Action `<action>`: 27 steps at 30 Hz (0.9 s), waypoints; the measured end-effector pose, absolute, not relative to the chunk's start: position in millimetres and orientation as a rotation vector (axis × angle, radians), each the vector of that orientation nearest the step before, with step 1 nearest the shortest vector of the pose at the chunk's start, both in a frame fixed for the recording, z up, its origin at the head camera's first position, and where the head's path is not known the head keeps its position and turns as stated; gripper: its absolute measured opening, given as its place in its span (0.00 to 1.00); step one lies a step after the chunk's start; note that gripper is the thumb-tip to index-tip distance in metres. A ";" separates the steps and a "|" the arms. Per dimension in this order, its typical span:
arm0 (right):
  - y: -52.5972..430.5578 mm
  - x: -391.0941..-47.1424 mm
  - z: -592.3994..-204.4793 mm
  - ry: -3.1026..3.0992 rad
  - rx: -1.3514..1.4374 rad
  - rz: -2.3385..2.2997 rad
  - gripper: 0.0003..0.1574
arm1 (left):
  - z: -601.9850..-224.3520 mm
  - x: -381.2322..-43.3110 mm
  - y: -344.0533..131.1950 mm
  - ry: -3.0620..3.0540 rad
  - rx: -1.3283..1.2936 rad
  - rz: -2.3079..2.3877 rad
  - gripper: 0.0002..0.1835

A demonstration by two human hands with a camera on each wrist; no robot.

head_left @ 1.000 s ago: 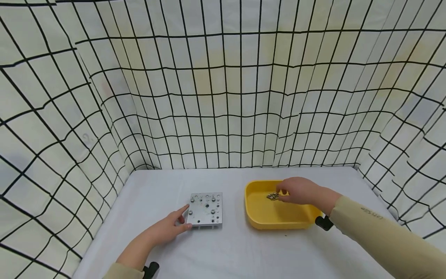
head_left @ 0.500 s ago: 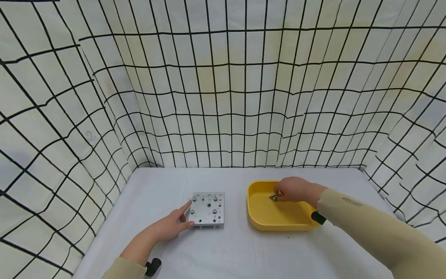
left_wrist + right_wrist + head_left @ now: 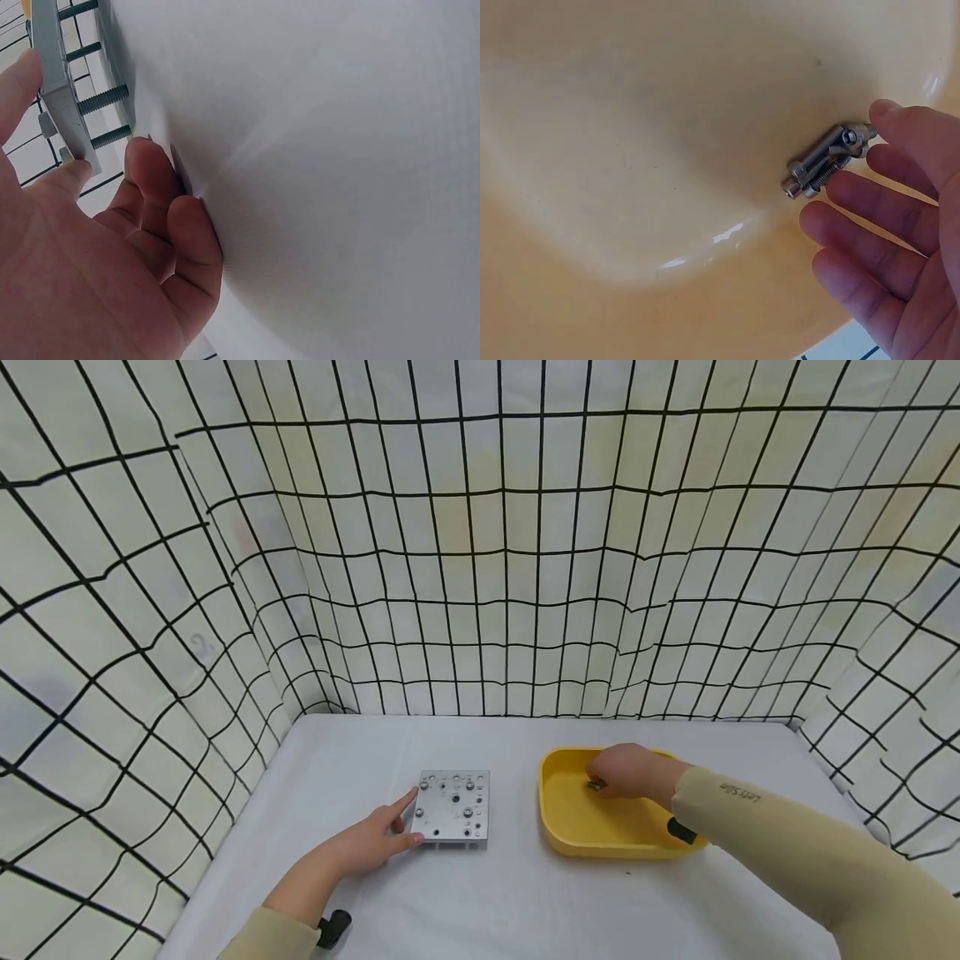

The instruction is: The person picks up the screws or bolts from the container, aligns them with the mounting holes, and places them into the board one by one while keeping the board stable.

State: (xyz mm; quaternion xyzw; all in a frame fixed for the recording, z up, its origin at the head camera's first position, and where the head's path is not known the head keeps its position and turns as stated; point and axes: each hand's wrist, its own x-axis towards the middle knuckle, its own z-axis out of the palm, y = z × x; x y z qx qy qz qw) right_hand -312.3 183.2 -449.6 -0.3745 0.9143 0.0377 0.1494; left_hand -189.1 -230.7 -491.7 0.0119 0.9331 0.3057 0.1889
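Observation:
My left hand is at the left side of a silvery metal plate, index fingertip on the left edge and thumb at the near left corner. The other fingers are bent against the white cloth in the left wrist view, beside threaded bolt shanks jutting from the plate's underside. Screw heads and holes show on its top. My right hand reaches into a yellow tray. In the right wrist view, several metal socket head screws lie in a heap on the tray's bottom, with thumb and fingertips right at the heap's edge.
A white cloth covers the table. White walls with a black grid close it in at the back and sides. The tray stands right of the plate, with a strip of cloth between them. A small dark speck lies before the tray.
My right hand has shifted left and lower over the screws, covering more of them in the head view. The left hand keeps its place at the plate. The head view has drifted slightly.

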 end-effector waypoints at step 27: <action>180.3 -315.4 -461.9 2.607 -1.049 0.053 0.20 | -486.4 -187.2 -230.1 2.601 0.047 0.899 0.46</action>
